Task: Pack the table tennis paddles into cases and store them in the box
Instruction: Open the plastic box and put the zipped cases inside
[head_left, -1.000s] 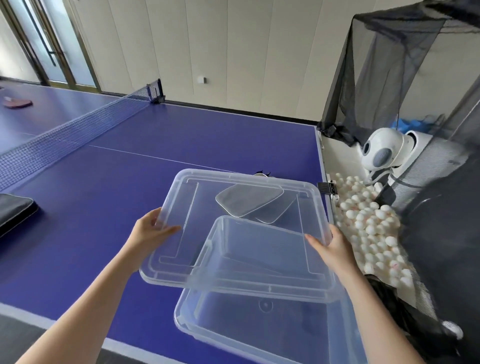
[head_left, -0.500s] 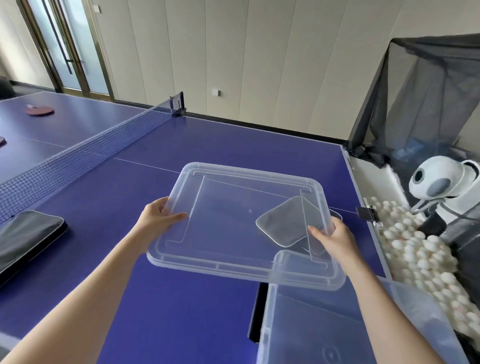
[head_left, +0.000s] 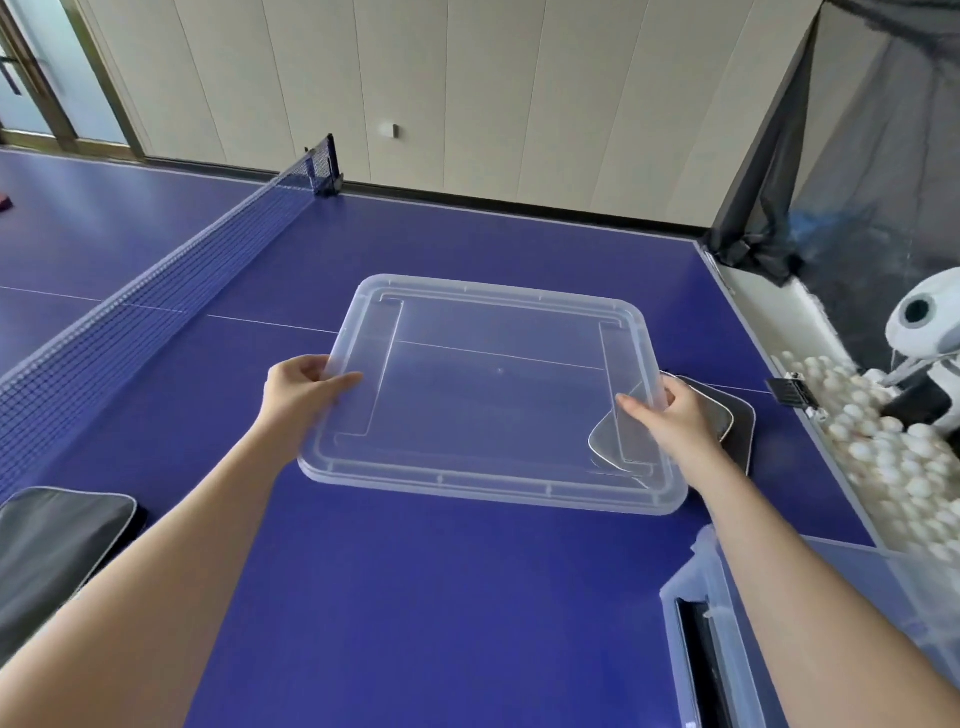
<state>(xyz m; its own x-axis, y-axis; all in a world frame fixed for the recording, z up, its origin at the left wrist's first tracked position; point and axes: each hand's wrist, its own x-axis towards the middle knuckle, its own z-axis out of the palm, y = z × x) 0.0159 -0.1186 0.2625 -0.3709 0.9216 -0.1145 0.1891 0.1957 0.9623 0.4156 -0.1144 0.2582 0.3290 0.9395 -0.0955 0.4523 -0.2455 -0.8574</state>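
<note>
I hold a clear plastic box lid (head_left: 493, 395) flat, low over the blue table. My left hand (head_left: 298, 392) grips its left edge and my right hand (head_left: 670, 415) grips its right edge. Under the lid's right corner lies a dark paddle case (head_left: 727, 421) with a pale rim, partly hidden by the lid and my right hand. The clear storage box (head_left: 696, 623) stands at the bottom right, cut off by the frame edge. Another dark paddle case (head_left: 57, 540) lies at the left edge.
The net (head_left: 156, 291) runs across the table (head_left: 415, 597) at the left. A red paddle (head_left: 5, 200) lies beyond it at the far left. Off the table's right edge are a tray of several white balls (head_left: 883, 447), a white ball machine (head_left: 930, 322) and black netting (head_left: 857, 156).
Both hands have carried the lid off the box, to the left and forward, and lowered it toward the table. The box now sits at the bottom right of the view.
</note>
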